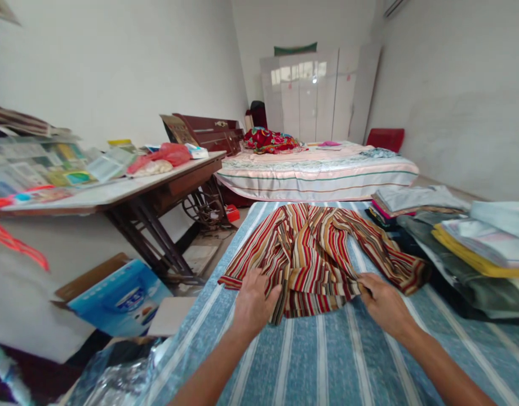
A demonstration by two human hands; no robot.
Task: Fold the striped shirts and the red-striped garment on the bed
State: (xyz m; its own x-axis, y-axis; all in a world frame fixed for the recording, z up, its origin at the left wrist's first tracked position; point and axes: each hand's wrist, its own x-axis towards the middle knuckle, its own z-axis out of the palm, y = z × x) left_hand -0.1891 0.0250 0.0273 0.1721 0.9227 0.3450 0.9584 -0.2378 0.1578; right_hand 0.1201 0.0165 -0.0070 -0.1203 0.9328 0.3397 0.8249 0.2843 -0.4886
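Observation:
A shirt (314,254) with red, tan, white and dark stripes lies spread on a blue striped bedsheet (301,361), its sleeves out to both sides and its hem toward me. My left hand (254,301) rests on the lower left of the shirt, fingers stretched over the cloth and thumb apart. At the lower right corner of the hem, my right hand (380,299) pinches the fabric between thumb and fingers. The shirt's right sleeve reaches close to the stacked clothes.
Folded clothes (462,242) are piled along the right side. To the left stands a sewing machine table (90,194) loaded with bags and boxes, a blue carton (124,299) below it. A second bed (318,175) and a white wardrobe (305,101) fill the back.

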